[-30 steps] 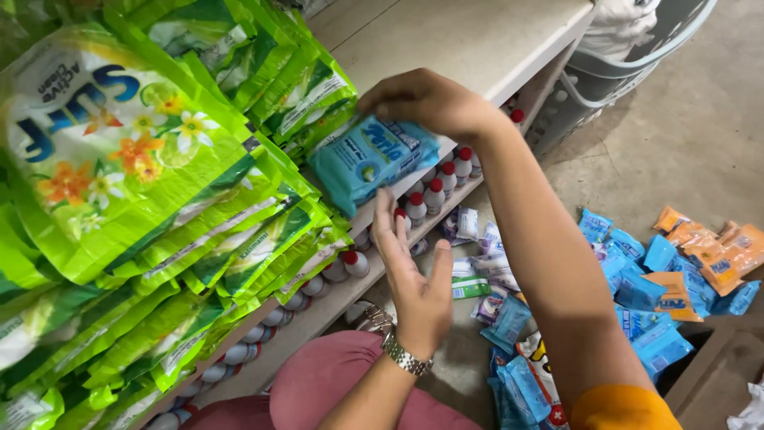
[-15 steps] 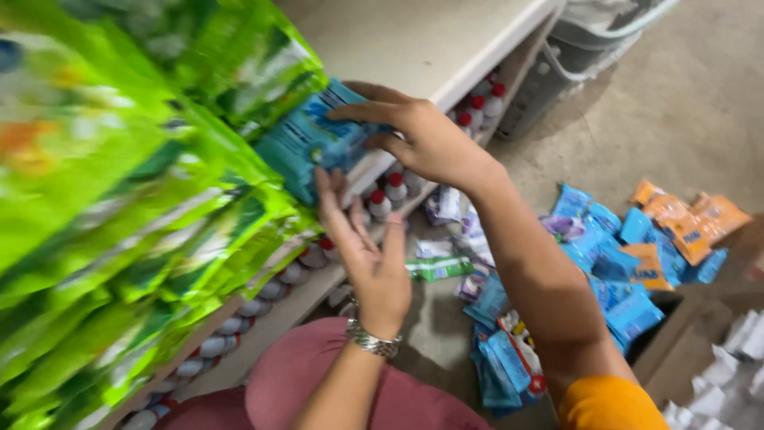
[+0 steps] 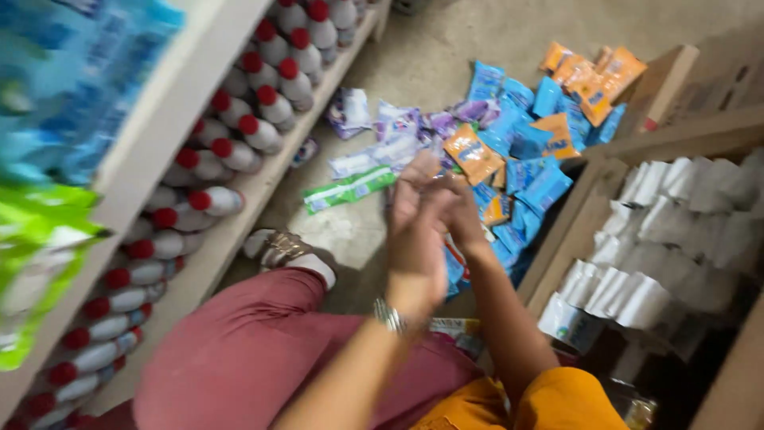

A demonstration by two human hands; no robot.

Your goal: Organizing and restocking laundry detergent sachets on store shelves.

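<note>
Both empty: left hand (image 3: 415, 239) pressed against right hand (image 3: 458, 215), hovering just above blue sachets (image 3: 521, 187) on floor (image 3: 434, 60).

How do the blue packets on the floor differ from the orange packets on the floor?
The blue packets are many and spread through the whole pile; the orange packets are fewer. The orange packets lie mostly at the far end near the cardboard box, with one in the middle; the blue packets reach close to the hands. Both are small, flat pouches lying loose on the floor.
</note>
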